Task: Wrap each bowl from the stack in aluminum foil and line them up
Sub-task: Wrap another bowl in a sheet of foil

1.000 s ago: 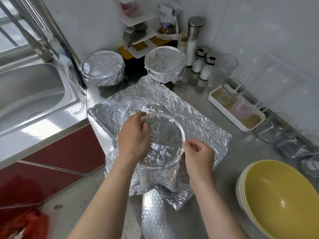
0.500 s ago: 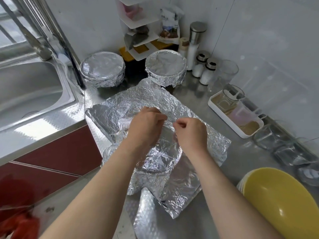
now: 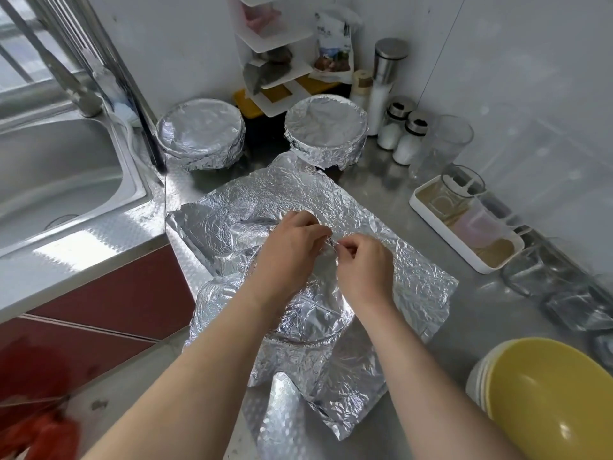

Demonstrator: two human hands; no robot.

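Behind the half-covered bowl (image 3: pixel 311 322) stand a wrapped bowl (image 3: pixel 200 136) and a second wrapped bowl (image 3: pixel 326 131), seemingly starting the line, while above its far rim the left hand (image 3: pixel 288 254) and the right hand (image 3: pixel 365 270) pinch a fold of the foil (image 3: pixel 414 270), likely drawing it across, with the yellow stack (image 3: pixel 547 403) sitting unwrapped to its right on the desk (image 3: pixel 381 194).

Left hand (image 3: pixel 292 254): fingers curled, pinching the foil sheet (image 3: pixel 414 277) at the far rim of the bowl (image 3: pixel 311 323).
Right hand (image 3: pixel 363 270): just beside the left hand, pinching the foil there too.
Bowl: near the counter (image 3: pixel 481 327) edge, with crumpled foil over its top and sides.
Wrapped bowls: one (image 3: pixel 200 134) by the sink (image 3: pixel 49 167), another (image 3: pixel 326 127) near the shakers (image 3: pixel 403 134).
Yellow bowls (image 3: pixel 557 403): stacked at front right.
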